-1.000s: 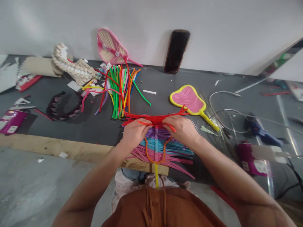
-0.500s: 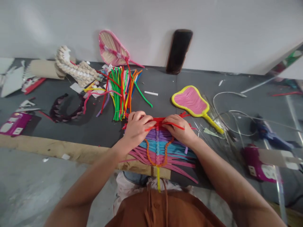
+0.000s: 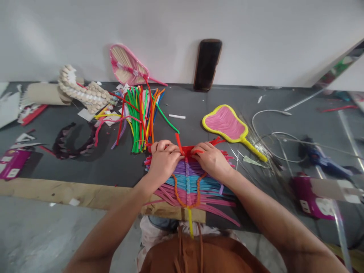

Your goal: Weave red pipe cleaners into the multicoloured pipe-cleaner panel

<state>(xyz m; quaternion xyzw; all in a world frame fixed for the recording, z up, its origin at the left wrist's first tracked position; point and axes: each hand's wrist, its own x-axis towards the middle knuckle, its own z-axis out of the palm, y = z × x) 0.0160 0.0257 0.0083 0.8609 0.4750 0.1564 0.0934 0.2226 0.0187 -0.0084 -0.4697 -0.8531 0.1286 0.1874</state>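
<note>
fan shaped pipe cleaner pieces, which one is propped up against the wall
The pink-rimmed fan with the pale tan centre leans on the white wall. The yellow-rimmed pink fan lies flat; the striped one is under both hands.

One head-worn camera is looking forward and steeply down, close over the dark mat [image 3: 256,94], facing the far white wall [image 3: 256,38].

The left hand [image 3: 162,161] and right hand [image 3: 211,159] now sit closer together than a second ago, their fingertips almost meeting over the middle of the woven piece [image 3: 189,182]. The red pipe cleaners [image 3: 186,149], earlier stretched wide between the hands, are now bunched at the centre, and one red end [image 3: 179,141] sticks up between the hands instead of lying flat to the right.
</note>
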